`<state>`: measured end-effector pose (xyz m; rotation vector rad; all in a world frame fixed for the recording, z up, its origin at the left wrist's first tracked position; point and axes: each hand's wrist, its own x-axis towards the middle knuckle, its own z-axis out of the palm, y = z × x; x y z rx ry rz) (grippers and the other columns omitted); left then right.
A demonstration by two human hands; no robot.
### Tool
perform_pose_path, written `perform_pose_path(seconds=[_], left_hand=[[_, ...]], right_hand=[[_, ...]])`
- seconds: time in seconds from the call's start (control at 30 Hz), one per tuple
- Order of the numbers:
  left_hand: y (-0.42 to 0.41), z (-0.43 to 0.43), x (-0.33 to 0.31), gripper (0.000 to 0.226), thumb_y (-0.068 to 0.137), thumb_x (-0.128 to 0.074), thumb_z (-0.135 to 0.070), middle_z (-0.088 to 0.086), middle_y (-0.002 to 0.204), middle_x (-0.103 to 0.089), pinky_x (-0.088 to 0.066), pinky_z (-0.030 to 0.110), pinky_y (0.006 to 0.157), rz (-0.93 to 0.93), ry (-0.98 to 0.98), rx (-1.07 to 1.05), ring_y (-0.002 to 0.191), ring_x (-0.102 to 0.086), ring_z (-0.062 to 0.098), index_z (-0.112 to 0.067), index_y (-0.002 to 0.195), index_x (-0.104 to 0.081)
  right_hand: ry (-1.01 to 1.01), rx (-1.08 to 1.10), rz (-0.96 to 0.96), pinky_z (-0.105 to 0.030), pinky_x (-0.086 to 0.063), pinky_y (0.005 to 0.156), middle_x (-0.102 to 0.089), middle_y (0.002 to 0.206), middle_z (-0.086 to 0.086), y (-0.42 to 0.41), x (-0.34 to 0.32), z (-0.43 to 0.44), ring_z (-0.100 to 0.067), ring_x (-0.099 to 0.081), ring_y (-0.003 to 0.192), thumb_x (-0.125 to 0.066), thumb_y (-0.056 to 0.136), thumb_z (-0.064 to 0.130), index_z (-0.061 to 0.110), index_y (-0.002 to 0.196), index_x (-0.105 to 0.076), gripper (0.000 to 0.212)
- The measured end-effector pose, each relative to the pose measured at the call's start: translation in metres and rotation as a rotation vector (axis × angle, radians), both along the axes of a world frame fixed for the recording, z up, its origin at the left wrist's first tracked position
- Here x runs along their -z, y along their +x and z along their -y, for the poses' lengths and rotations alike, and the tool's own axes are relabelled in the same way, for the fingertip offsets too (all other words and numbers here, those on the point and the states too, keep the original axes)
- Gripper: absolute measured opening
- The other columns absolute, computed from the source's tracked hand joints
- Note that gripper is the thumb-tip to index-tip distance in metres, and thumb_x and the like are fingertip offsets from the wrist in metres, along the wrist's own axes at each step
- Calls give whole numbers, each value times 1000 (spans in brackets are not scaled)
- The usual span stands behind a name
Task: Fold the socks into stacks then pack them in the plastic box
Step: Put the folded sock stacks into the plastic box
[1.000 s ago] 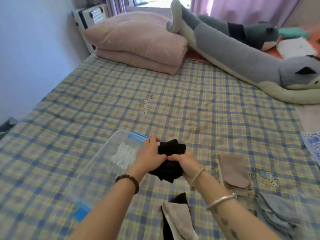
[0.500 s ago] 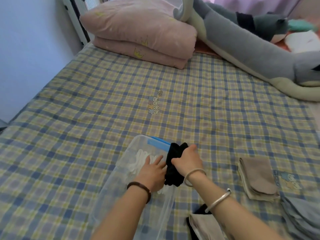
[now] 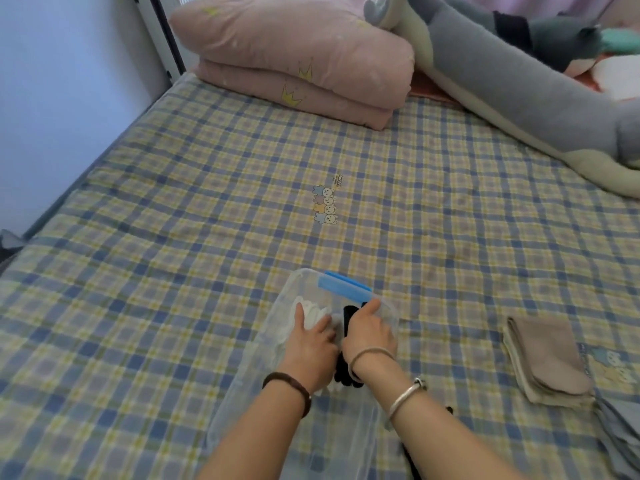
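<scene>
two hands, one plastic box, one black bundle, two sock stacks

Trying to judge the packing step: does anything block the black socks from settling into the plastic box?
Nothing visible does. The right hand holds the black socks already inside the open plastic box, and the left hand presses the white socks beside them.

The bedsheet bears small lettering beside cartoon figures, too blurred to read.
</scene>
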<state>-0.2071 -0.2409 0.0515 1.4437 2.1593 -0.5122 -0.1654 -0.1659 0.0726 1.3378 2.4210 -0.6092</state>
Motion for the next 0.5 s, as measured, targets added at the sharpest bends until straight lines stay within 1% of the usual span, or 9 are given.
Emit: perform_pose_path(seconds=[0.1,0.17,0.2,0.27,0.3,0.33,0.4,0.43,0.5], left_hand=[[1,4,1,41,97,-36,-28,2,157,-14,12,65,108,21,32,-24,145,9,20,-18,135,-45],[1,6,2,42,96,-38,-28,1,157,-14,12,65,107,29,31,-31,145,9,18,-19,137,-43],[0,7,4,44,96,-38,-28,1,158,-12,13,65,107,33,22,-35,145,10,18,-19,139,-41],[-1,9,5,46,96,-39,-27,-1,158,-9,14,65,106,44,6,-39,145,11,16,-20,141,-37],[-2,10,6,47,96,-38,-27,-1,158,-8,14,65,106,48,1,-34,145,11,16,-20,143,-33],[-2,10,7,50,97,-37,-27,-1,158,-6,14,65,106,46,-2,-27,145,12,16,-20,145,-28],[-3,9,8,54,98,-34,-30,-1,158,-2,13,65,105,26,-10,-9,145,14,17,-21,148,-16],[-2,8,8,54,98,-33,-33,-2,158,-1,14,65,105,19,-21,-2,144,15,18,-23,148,-15],[-2,8,8,50,97,-34,-38,-3,159,-1,15,66,104,21,-43,-3,144,16,18,-25,145,-29]], right_hand=[[34,26,-21,-34,-47,86,-53,125,-15,-1,15,8,-28,-59,110,-36,98,17,0,141,-3,57],[-32,59,-11,-36,-45,90,-49,130,-17,-2,22,12,-29,-56,113,-31,99,18,0,143,3,58],[-91,97,-5,-37,-43,93,-47,131,-18,-2,25,14,-30,-54,115,-30,98,18,2,143,3,58],[-200,155,11,-39,-39,97,-46,132,-19,-2,27,14,-32,-50,119,-32,97,20,5,141,-2,55],[-216,141,25,-39,-39,99,-46,132,-19,-2,25,13,-32,-48,120,-34,96,20,6,139,-7,53],[-203,99,41,-38,-39,98,-47,132,-19,-2,23,13,-32,-47,120,-36,95,20,5,136,-12,50],[-92,-56,70,-35,-41,95,-51,129,-16,-3,15,11,-30,-47,119,-39,94,22,3,130,-24,43],[-46,-132,80,-34,-43,91,-53,127,-15,-4,12,10,-29,-50,117,-40,94,21,4,127,-30,39],[-35,-215,108,-34,-45,88,-55,124,-13,-5,10,6,-28,-55,114,-41,95,17,4,124,-36,32]])
